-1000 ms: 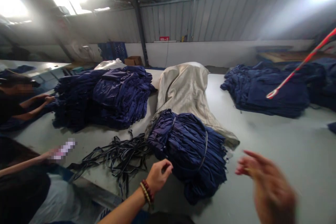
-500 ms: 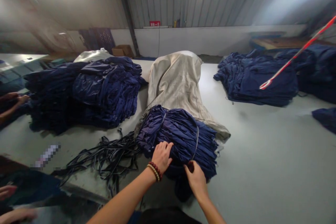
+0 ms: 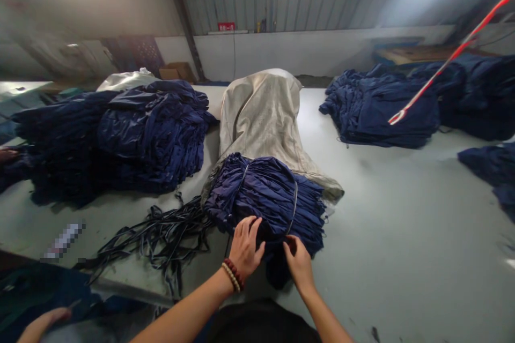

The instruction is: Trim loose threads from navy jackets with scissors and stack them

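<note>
A bundle of folded navy fabric pieces (image 3: 265, 187) lies at the mouth of a grey-beige cloth sack (image 3: 261, 112), with two thin pale ties (image 3: 294, 206) around it. My left hand (image 3: 246, 246), with beads at the wrist, rests against the bundle's near side, fingers stretched and thumb apart. To its right, my right hand (image 3: 298, 263) pinches the fabric at the bundle's lower edge, close to the end of the right tie. Its fingertips are partly hidden. A loose flap of navy cloth (image 3: 277, 273) hangs below, between the hands.
Dark straps (image 3: 161, 241) lie tangled left of the bundle on the pale table (image 3: 386, 236). Large navy fabric stacks stand at left (image 3: 156, 134) and right (image 3: 386, 107). A red-and-white cord (image 3: 442, 69) hangs at upper right. Another person's hand (image 3: 50, 319) shows at lower left.
The view has shifted slightly, so the scene sits a little further left and higher. My left hand's fingers have spread and its thumb has moved away; my right hand stays at the lower edge.
</note>
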`<state>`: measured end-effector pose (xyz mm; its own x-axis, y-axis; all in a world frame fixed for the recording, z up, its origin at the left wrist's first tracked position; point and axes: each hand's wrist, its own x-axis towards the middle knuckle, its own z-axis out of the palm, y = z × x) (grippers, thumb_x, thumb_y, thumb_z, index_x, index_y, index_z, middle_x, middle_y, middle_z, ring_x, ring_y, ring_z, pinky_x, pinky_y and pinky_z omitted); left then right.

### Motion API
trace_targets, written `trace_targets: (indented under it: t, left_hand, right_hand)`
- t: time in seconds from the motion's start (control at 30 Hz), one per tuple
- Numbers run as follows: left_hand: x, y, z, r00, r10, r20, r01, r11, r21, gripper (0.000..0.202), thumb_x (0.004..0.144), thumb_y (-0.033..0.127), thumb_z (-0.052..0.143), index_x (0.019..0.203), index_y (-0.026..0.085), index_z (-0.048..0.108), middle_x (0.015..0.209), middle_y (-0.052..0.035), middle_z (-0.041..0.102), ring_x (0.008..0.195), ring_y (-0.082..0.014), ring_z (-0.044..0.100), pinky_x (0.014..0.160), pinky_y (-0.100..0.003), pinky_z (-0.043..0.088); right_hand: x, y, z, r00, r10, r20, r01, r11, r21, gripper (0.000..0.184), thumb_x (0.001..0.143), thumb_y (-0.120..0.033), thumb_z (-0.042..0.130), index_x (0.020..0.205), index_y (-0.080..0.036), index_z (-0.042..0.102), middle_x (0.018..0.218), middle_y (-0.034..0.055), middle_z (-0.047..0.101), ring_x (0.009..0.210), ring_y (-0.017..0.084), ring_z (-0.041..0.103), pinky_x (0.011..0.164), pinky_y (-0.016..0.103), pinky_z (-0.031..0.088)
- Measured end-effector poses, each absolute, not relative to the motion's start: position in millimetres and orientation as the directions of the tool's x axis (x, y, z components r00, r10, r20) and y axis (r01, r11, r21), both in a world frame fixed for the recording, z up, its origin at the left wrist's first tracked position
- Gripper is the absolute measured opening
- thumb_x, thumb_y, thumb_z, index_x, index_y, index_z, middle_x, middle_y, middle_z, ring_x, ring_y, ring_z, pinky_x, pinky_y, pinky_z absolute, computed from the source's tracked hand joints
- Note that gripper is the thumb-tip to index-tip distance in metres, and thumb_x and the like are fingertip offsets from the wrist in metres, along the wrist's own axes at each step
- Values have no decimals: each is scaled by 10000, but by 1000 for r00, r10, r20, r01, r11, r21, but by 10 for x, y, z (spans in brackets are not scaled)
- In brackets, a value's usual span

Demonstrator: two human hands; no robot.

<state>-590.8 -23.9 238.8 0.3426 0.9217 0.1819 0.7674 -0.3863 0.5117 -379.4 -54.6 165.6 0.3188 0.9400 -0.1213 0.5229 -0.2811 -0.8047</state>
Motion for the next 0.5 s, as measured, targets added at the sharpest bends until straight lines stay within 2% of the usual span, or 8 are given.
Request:
trace_targets:
  t: [0.07,0.17,0.23,0.3,0.4,0.5]
  left_hand:
    - [-5933,-533,2272,426,893,148,667,-420,616,422,934,176,560,1344,241,636,1365,-130,609,1342,-295,516,1209,-489,372]
    - [-5937,-831,2030,488,863,-129,579,-210,788,299,886,197,617,1152,255,741,1222,-94,723,1213,-281,627,1149,-449,448]
    - [-5891,-860,1856,416,861,-292,597,-16,802,308,857,226,656,1148,230,756,1204,-101,756,1179,-292,668,1109,-435,486]
    - [-5806,-775,1707,314,874,-370,608,114,785,308,873,262,657,1156,207,767,1209,-121,771,1179,-300,693,1080,-407,506]
    - [-5638,-579,1588,180,873,-453,557,289,779,306,917,321,652,1155,182,783,1225,-152,775,1209,-299,701,1042,-340,514]
    - [-5502,-431,1596,34,860,-509,468,436,769,381,955,390,630,1169,110,776,1195,-203,776,1171,-304,723,975,-321,533]
  right_hand:
    - [-3783,-598,1657,309,944,-116,563,-279,-778,398,893,-509,543,1092,-199,694,952,111,745,886,288,701,829,388,542]
    - [-3767,-664,1659,292,948,-124,624,-288,-726,342,903,-466,553,1066,-195,684,974,123,735,904,296,689,824,388,520]
    - [-3763,-695,1659,276,952,-132,660,-288,-694,305,929,-428,535,1070,-194,670,1050,131,737,965,292,690,848,376,503]
    - [-3759,-717,1665,263,954,-146,694,-292,-658,265,951,-393,528,1063,-196,665,1078,128,739,987,279,694,849,358,487]
    - [-3730,-746,1701,252,951,-180,740,-309,-598,215,955,-376,561,1006,-196,668,969,112,747,895,261,701,779,336,462]
    - [-3655,-773,1775,239,950,-203,775,-312,-549,218,954,-394,593,994,-199,680,888,102,747,820,252,695,709,325,424]
